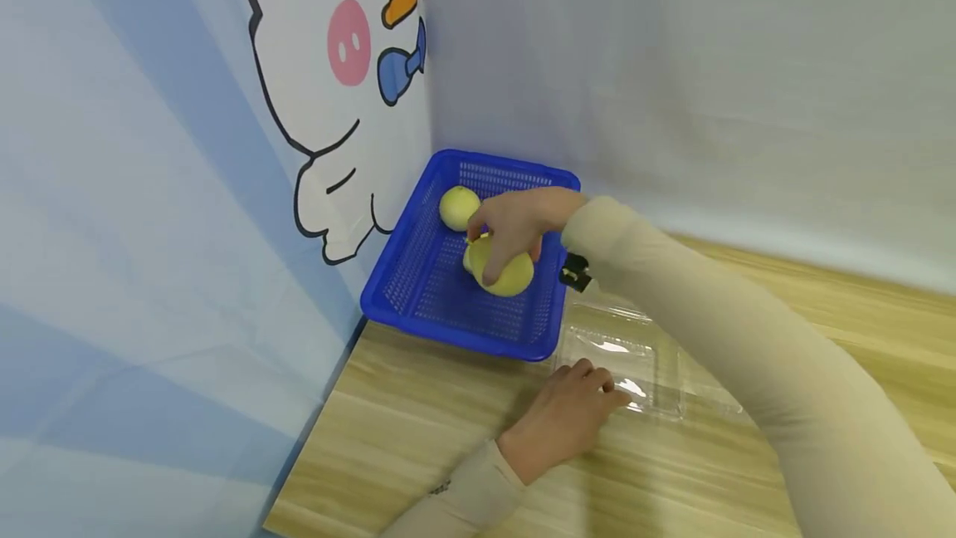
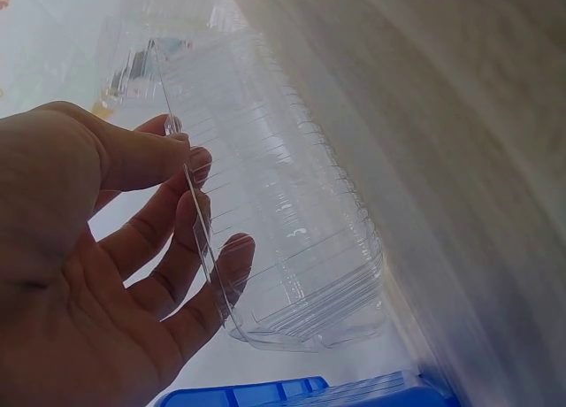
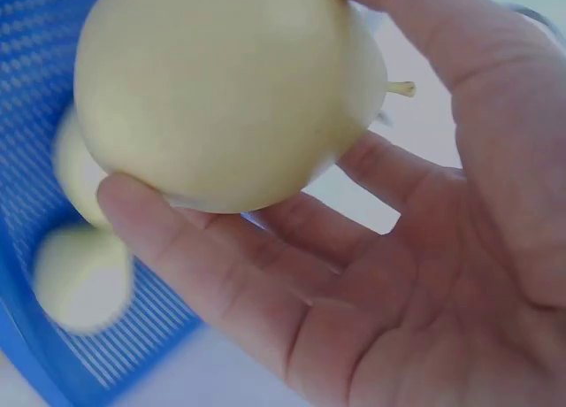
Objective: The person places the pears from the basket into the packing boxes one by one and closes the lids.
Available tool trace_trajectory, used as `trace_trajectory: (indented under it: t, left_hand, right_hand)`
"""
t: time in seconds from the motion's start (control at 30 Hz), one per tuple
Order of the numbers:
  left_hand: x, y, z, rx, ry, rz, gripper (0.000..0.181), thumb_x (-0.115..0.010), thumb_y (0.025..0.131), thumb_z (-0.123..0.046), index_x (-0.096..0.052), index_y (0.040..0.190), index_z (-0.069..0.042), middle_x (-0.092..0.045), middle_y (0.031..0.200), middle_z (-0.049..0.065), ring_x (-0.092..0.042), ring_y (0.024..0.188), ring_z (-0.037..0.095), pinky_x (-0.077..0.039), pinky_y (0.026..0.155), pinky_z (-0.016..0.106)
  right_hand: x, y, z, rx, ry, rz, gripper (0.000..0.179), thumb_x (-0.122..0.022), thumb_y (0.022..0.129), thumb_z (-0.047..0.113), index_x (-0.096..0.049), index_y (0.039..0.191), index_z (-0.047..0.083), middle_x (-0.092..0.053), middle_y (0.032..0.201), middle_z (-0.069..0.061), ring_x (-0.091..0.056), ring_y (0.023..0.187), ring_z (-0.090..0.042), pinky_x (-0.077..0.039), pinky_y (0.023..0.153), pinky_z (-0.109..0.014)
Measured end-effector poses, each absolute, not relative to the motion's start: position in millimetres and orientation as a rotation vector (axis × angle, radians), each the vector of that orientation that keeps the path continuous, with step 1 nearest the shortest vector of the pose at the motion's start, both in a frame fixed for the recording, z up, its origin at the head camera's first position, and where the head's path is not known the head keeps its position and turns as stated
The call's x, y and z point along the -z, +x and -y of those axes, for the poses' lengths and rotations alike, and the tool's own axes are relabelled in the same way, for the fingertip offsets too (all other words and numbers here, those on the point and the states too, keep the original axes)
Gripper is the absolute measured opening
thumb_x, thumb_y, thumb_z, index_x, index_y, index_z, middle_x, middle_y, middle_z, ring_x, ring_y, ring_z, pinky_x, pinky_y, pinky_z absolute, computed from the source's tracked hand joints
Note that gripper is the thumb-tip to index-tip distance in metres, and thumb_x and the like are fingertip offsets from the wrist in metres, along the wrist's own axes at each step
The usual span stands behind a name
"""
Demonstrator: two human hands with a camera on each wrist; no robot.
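I've got the person's R hand point(image 1: 511, 227) holding a pale yellow fruit point(image 1: 515, 276) over the blue basket point(image 1: 456, 339), thumb on one side & fingers round the other; R wrist cam shows its short stem pointing twd the palm. Can't tell if it's touching the 2nd fruit point(image 1: 468, 260), mostly hidden behind it on head cam. 3rd fruit point(image 1: 458, 207) sits in the basket nr the far L corner. L hand point(image 1: 563, 418) is pinching the thin rim of a clear plastic container point(image 1: 642, 364), thumb one side, fingertips the other, seen thru the plastic on L wrist cam. Container's on the wood-grain table point(image 1: 418, 405), just R of the basket & partly under the R arm on my head view. Both sleeves point(image 1: 717, 314) are beige, w/ a small black item point(image 1: 575, 272) at the R cuff. Cartoon figure point(image 1: 299, 65) on the L wall, plain greyish backdrop point(image 1: 672, 65) behind.
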State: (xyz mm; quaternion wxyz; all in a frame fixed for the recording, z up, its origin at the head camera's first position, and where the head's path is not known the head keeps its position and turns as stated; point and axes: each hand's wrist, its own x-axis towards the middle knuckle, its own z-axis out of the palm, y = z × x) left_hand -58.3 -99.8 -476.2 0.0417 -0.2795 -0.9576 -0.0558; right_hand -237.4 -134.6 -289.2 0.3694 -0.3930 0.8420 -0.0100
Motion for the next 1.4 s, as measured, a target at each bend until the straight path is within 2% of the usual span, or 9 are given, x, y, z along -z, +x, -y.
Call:
trace_trajectory:
  t: [0.1,0.23,0.33,0.47,0.6,0.77,1.0,1.27,1.4]
  left_hand:
    - [475.7,-57.7,102.3,0.182,-0.859,2.914,0.039,-0.07,0.102,-0.018,-0.07,0.136,-0.038,-0.071,0.122,-0.012,-0.062,0.113,0.01,-0.056,0.099,0.027]
    - [475.3,-55.5,108.1,0.196,-0.852,2.88,0.037,-0.071,0.101,-0.016,-0.072,0.132,-0.036,-0.072,0.12,-0.012,-0.064,0.113,0.011,-0.056,0.098,0.027]
    - [476.0,-53.0,114.0,0.205,-0.842,2.866,0.036,-0.072,0.1,-0.015,-0.074,0.13,-0.035,-0.074,0.122,-0.012,-0.065,0.116,0.011,-0.056,0.101,0.027]
    - [475.2,-47.9,125.8,0.246,-0.819,2.86,0.034,-0.073,0.101,-0.015,-0.074,0.13,-0.033,-0.074,0.124,-0.01,-0.065,0.121,0.012,-0.055,0.105,0.027]
    - [473.4,-42.2,142.5,0.285,-0.78,2.845,0.03,-0.074,0.1,-0.014,-0.077,0.126,-0.029,-0.074,0.12,-0.008,-0.067,0.116,0.012,-0.058,0.096,0.025]
    - [472.6,-37.4,159.1,0.33,-0.772,2.811,0.027,-0.076,0.098,-0.012,-0.079,0.122,-0.026,-0.075,0.116,-0.007,-0.066,0.107,0.011,-0.057,0.09,0.022]
    - [474.2,-32.4,165.0,0.352,-0.761,2.774,0.028,-0.079,0.095,-0.009,-0.081,0.118,-0.025,-0.076,0.111,-0.008,-0.066,0.103,0.01,-0.056,0.089,0.022]
    - [472.8,-24.1,160.8,0.399,-0.774,2.765,0.028,-0.077,0.095,-0.006,-0.082,0.116,-0.024,-0.077,0.11,-0.007,-0.066,0.101,0.011,-0.056,0.091,0.022]
    - [472.8,-21.5,161.2,0.394,-0.768,2.757,0.028,-0.076,0.095,-0.006,-0.082,0.115,-0.025,-0.076,0.109,-0.008,-0.065,0.099,0.01,-0.056,0.089,0.022]
  right_hand:
    - [261.0,-240.4,111.3,0.094,-1.051,-2.201,0.074,-0.081,0.085,0.037,-0.056,0.151,0.013,-0.062,0.144,-0.013,-0.072,0.099,-0.024,-0.065,0.071,-0.033]
    - [238.4,-238.6,65.6,0.21,-1.045,-2.257,0.071,-0.081,0.088,0.037,-0.056,0.148,0.007,-0.063,0.143,-0.022,-0.073,0.094,-0.025,-0.064,0.07,-0.034]
    - [240.8,-232.1,26.6,0.305,-1.005,-2.276,0.069,-0.082,0.089,0.038,-0.058,0.144,0.005,-0.063,0.143,-0.025,-0.073,0.095,-0.023,-0.064,0.069,-0.034]
    - [270.4,-219.1,-13.7,0.371,-0.931,-2.271,0.069,-0.083,0.089,0.042,-0.059,0.141,0.004,-0.067,0.136,-0.023,-0.072,0.092,-0.021,-0.064,0.064,-0.033]
    - [314.5,-204.9,-29.1,0.435,-0.817,-2.244,0.07,-0.08,0.09,0.046,-0.059,0.14,0.002,-0.069,0.128,-0.02,-0.071,0.092,-0.02,-0.064,0.063,-0.033]
    - [360.1,-188.5,-23.8,0.452,-0.738,-2.201,0.071,-0.079,0.091,0.046,-0.059,0.138,-0.003,-0.069,0.118,-0.017,-0.071,0.089,-0.02,-0.065,0.063,-0.033]
    - [391.8,-176.6,-5.5,0.323,-0.659,-2.215,0.072,-0.074,0.092,0.048,-0.06,0.138,-0.006,-0.067,0.107,-0.013,-0.07,0.081,-0.019,-0.064,0.059,-0.032]
    - [402.0,-164.2,1.6,0.093,-0.728,-2.387,0.056,-0.061,0.101,0.053,-0.069,0.108,-0.002,-0.066,0.082,-0.008,-0.064,0.066,-0.019,-0.055,0.055,-0.028]
    - [400.1,-159.2,3.6,-0.024,-0.755,-2.487,0.047,-0.062,0.101,0.05,-0.066,0.082,0.007,-0.056,0.065,-0.001,-0.052,0.057,-0.013,-0.043,0.048,-0.023]
